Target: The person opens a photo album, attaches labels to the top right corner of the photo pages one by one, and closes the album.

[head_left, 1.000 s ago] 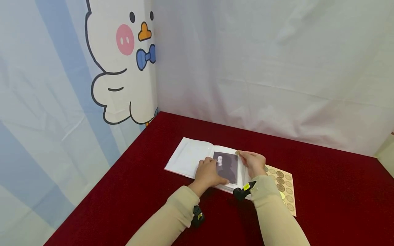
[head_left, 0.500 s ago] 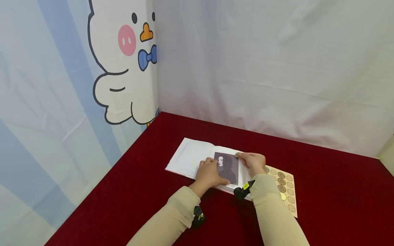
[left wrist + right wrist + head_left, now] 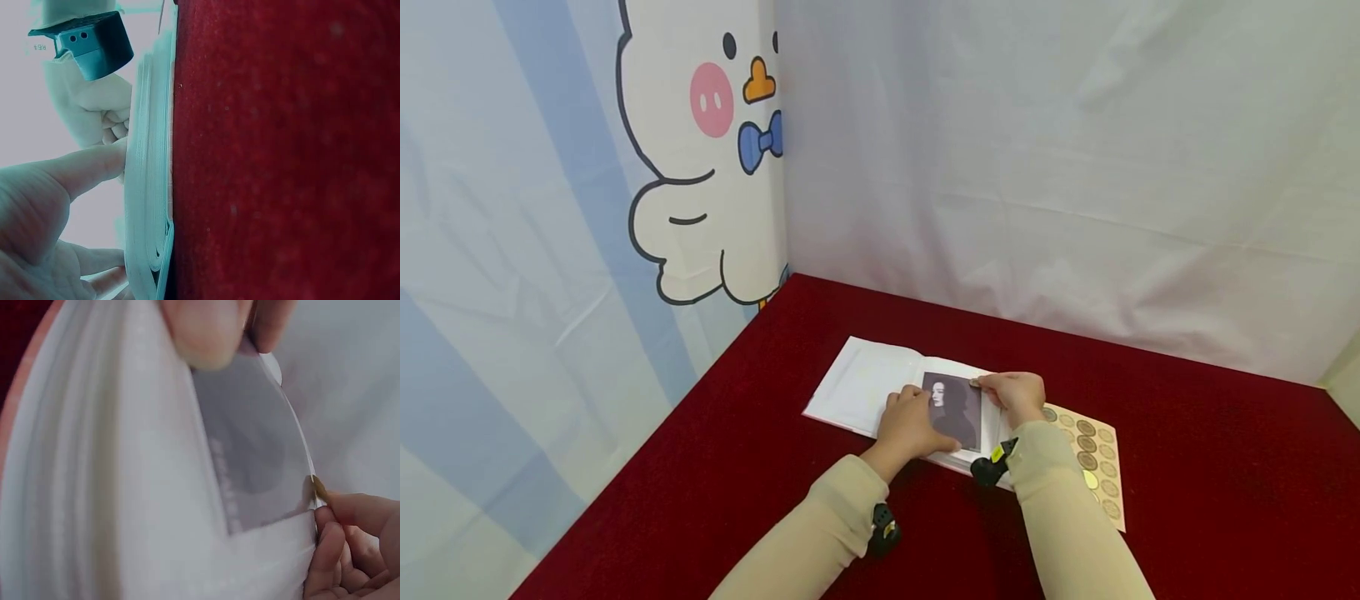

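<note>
An open photo album (image 3: 859, 379) with white pages lies on the red table. On its right page is a dark photo (image 3: 961, 417) with a pale face in it. My left hand (image 3: 908, 425) rests on the page, thumb at the photo's lower edge and fingertips at its left side; the left wrist view shows the thumb (image 3: 94, 169) against the thick page edges. My right hand (image 3: 1017, 398) pinches a small round gold-brown sticker (image 3: 317, 486) between thumb and forefinger, at the photo's upper right corner. Its fingers hide part of the sticker.
A beige sheet (image 3: 1110, 479) of round gold and brown stickers lies right of the album, partly behind the right forearm. White cloth (image 3: 1060, 167) stands behind the table (image 3: 1210, 467), and a cartoon-printed curtain (image 3: 572, 250) at the left.
My right fingers and the sticker have shifted slightly left and down onto the photo's upper right corner. The left hand keeps its place on the page; the head view has turned slightly.
</note>
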The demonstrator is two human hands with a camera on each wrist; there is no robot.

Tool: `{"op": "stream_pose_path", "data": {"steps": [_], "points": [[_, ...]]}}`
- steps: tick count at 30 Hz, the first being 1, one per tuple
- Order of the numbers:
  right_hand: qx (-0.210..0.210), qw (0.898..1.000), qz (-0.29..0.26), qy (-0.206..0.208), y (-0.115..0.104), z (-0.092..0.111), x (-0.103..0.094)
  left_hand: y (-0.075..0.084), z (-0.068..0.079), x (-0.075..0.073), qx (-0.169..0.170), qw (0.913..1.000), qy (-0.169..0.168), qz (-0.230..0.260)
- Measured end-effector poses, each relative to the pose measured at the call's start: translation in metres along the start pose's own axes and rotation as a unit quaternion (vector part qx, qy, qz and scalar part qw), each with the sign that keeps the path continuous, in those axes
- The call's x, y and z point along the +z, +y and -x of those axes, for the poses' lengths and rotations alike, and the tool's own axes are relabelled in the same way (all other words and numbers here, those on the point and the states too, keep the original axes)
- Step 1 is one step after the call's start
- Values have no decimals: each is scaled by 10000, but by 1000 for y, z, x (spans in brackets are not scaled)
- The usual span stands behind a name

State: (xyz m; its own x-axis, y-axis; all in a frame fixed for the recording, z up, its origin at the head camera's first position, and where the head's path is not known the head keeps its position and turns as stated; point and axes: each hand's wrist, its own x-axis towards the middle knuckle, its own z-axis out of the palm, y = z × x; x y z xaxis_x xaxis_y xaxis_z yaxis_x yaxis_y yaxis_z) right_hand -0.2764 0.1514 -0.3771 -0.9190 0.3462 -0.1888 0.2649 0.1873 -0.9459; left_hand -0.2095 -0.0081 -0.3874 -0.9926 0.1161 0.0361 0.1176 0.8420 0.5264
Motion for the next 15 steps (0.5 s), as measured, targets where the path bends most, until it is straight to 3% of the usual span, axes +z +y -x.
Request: {"op": "stream_pose_path", "data": {"steps": [7,12,15], "points": [[-165,9975,681,14,0,-4,0,0,0,0,18,10000,-15,-36],[-299,9865,1590,251,1,-4,0,0,0,1,-16,10000,-43,-34],[-356,9832,1768,267,3,-4,0,0,0,1,-27,10000,-61,-10]]}}
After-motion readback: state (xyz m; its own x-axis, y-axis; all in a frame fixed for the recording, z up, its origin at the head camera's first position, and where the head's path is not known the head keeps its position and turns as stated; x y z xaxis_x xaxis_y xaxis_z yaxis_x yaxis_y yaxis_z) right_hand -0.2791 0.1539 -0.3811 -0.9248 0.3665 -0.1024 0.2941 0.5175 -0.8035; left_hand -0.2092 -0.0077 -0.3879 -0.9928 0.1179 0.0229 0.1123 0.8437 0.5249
